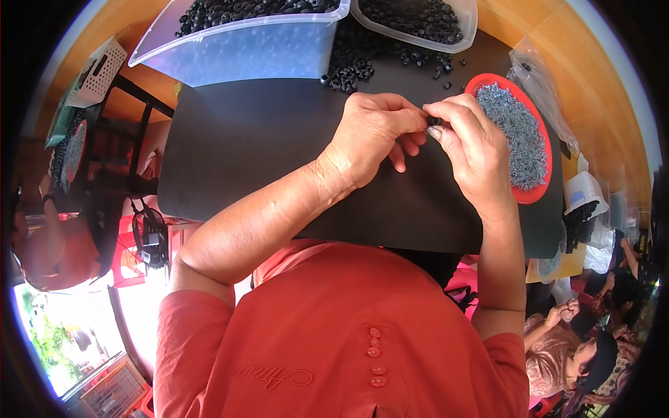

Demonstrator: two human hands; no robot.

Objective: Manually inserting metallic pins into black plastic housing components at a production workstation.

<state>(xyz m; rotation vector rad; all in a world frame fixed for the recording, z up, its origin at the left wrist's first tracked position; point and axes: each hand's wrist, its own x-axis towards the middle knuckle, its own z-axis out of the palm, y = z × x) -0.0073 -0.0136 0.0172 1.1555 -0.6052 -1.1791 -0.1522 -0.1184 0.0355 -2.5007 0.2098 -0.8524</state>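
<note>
Over the dark table [244, 146], both hands meet at a small black plastic part [433, 121]. My left hand [380, 129] has its thumb and forefinger closed at the part's left side, the other fingers curled beneath. From the right, the thumb and forefinger of my right hand [474, 143] pinch the same part. Its exact shape is mostly covered by the fingertips. Just right of my right hand lies a red oval tray [546, 182] heaped with small silvery metal pieces [512, 129]. Loose black parts [352, 73] are scattered on the table beyond my hands.
A large translucent bin [244, 52] of black parts stands at the far left, and a smaller clear container [467, 31] at the far right. A crumpled clear plastic bag [540, 76] lies beyond the tray. Other people [571, 348] sit at the lower right and far left.
</note>
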